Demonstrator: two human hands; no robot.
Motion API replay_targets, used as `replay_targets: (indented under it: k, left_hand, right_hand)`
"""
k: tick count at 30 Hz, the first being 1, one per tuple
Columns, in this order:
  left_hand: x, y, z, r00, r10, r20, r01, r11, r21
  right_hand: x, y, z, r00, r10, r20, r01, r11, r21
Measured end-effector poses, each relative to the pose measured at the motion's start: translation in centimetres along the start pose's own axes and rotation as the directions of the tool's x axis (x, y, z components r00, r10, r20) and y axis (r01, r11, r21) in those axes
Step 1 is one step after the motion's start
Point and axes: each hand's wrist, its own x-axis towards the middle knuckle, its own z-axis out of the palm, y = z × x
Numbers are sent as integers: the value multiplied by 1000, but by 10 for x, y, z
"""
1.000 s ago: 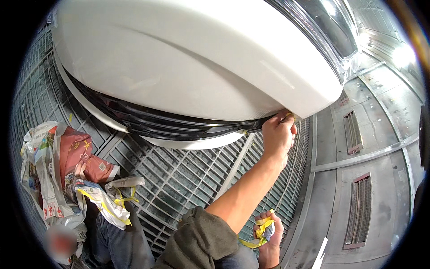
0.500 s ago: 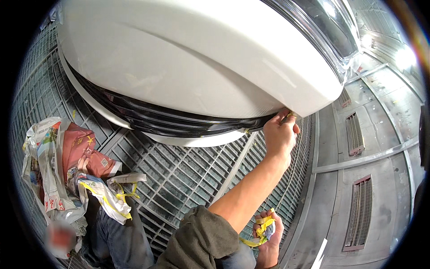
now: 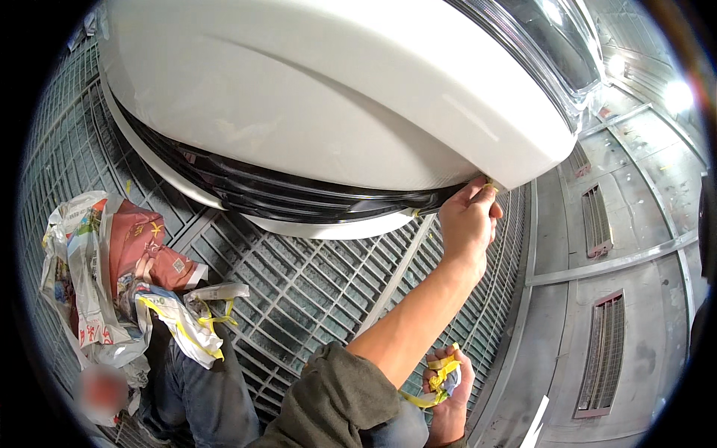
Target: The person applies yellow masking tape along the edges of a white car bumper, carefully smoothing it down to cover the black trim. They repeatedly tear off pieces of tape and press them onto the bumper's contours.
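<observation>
My left hand (image 3: 467,224) reaches up to the lower corner of a white car bumper (image 3: 336,97). Its thumb and fingers are pinched at the edge, where a small bit of yellow masking tape (image 3: 490,184) shows; the fingertips partly hide it. Lower down, my right hand (image 3: 457,388) is palm up, its fingers curled around a crumpled wad of yellow masking tape (image 3: 444,369) with some pale paper in it. A strip of that tape trails to the left. Black grille trim (image 3: 299,201) runs under the bumper, beside my left hand.
Crumpled printed masking paper (image 3: 89,276) with yellow tape edges lies at the left, by my knee (image 3: 202,396). Under the car spreads a metal floor grating (image 3: 299,276). Grey wall panels (image 3: 642,299) with vents stand at the right. A headlight (image 3: 553,45) sits above the bumper.
The view has shifted slightly. My left hand stays pinched at the bumper edge, where a little more yellow tape shows above the fingertips. My right hand keeps its hold on the wad.
</observation>
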Motion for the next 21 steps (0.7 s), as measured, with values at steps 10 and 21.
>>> replay_targets:
  k: [10,21]
  left_hand:
    - [-2,-2,0,999,-22,-24,18,985,-174]
    - [-71,-39,-62,991,49,122,-126,629,767]
  right_hand:
    - [-6,-2,-5,1000,-17,13,17,1000,5]
    - [28,-26,22,912,-375,165,408,805,-430]
